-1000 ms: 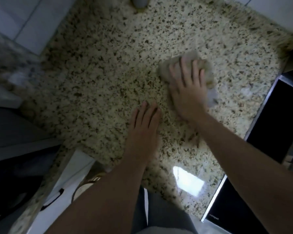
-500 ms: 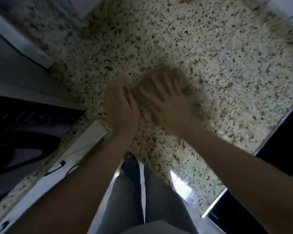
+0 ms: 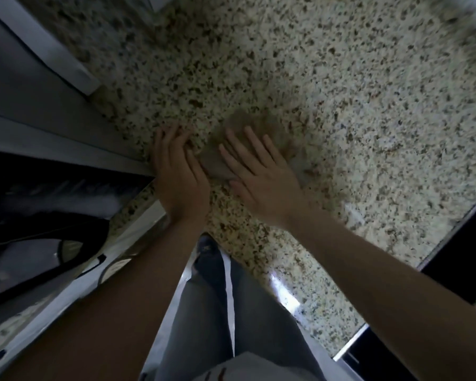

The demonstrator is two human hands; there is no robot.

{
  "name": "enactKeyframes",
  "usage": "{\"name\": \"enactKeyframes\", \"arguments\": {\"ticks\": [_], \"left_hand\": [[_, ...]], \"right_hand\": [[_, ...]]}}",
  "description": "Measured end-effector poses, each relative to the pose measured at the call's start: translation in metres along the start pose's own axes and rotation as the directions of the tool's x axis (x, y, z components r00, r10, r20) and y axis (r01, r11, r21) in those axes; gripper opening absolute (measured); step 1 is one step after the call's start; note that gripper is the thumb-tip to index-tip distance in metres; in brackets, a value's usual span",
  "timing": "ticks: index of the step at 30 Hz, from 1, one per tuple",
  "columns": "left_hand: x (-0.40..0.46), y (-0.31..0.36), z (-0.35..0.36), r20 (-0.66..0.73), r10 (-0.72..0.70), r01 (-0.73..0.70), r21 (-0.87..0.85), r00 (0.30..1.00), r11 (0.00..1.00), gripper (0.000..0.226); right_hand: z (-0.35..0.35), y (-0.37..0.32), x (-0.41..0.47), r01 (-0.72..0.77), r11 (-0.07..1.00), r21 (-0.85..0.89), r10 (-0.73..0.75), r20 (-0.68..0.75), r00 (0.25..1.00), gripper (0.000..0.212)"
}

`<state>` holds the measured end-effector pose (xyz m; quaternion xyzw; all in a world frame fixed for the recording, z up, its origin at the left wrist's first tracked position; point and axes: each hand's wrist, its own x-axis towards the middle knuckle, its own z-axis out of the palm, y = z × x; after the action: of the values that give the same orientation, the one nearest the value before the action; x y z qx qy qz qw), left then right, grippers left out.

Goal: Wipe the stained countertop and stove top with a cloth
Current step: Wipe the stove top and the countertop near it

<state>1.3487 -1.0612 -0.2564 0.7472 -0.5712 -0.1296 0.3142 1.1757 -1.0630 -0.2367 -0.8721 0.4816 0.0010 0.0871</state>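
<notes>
A tan cloth [image 3: 254,125] lies on the speckled granite countertop [image 3: 355,92], near its left front part. My right hand [image 3: 261,174] presses flat on the cloth with its fingers straight and spread. My left hand [image 3: 179,171] rests flat on the countertop just left of the cloth, fingers straight, its edge touching or almost touching the cloth. The black stove top [image 3: 462,243] shows at the right edge, beyond a thin metal rim.
A dark sink basin [image 3: 39,221] with a pale rim lies at the left, below the counter's corner. White cabinet fronts [image 3: 74,292] run under the front edge. My grey trousers fill the bottom middle.
The right hand has swept the cloth leftward across the counter, from near the stove side to beside the left hand. The left hand has slid left toward the sink corner.
</notes>
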Motion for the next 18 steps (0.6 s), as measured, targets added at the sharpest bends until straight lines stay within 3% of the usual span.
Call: {"name": "enactKeyframes", "arguments": {"ticks": [2,3,5,7,10,12,15,16,18], "left_hand": [[0.000,0.001,0.002,-0.014,-0.004,0.004,0.007,1.000,1.000,0.036],[0.000,0.000,0.002,-0.014,-0.003,0.003,0.018,1.000,1.000,0.035],[-0.002,-0.001,0.003,-0.014,0.000,0.001,0.032,1.000,0.999,0.035],[-0.002,-0.001,0.004,-0.012,-0.002,0.003,0.033,1.000,0.999,0.036],[-0.002,-0.001,0.004,-0.014,-0.013,0.014,0.027,1.000,1.000,0.036],[-0.004,0.000,0.004,-0.013,-0.024,0.024,0.015,1.000,1.000,0.036],[-0.002,0.002,0.004,-0.013,-0.022,0.022,-0.001,1.000,1.000,0.037],[-0.001,0.002,0.004,-0.010,-0.018,0.018,0.000,1.000,1.000,0.038],[0.000,0.003,0.002,-0.003,-0.014,0.014,0.021,1.000,1.000,0.042]], "right_hand": [[-0.009,0.026,0.018,0.180,0.981,-0.068,-0.176,0.057,0.983,0.057],[-0.016,0.045,0.038,0.152,0.978,-0.141,-0.144,0.060,0.988,0.055],[-0.029,0.092,0.082,-0.157,0.965,-0.209,0.161,0.002,0.987,0.058],[-0.040,0.128,0.103,-0.419,0.903,-0.096,0.419,-0.021,0.908,0.059],[-0.029,0.090,0.098,-0.509,0.860,-0.028,0.506,-0.081,0.859,0.059],[-0.014,0.027,0.071,-0.373,0.928,-0.013,0.369,-0.117,0.922,0.061],[-0.001,-0.011,0.036,-0.015,1.000,0.025,0.016,-0.019,1.000,0.055],[-0.005,0.003,0.047,0.024,0.999,0.022,-0.024,0.006,1.000,0.056],[-0.014,0.037,0.095,-0.055,0.999,0.002,0.055,-0.013,0.998,0.059]]}}
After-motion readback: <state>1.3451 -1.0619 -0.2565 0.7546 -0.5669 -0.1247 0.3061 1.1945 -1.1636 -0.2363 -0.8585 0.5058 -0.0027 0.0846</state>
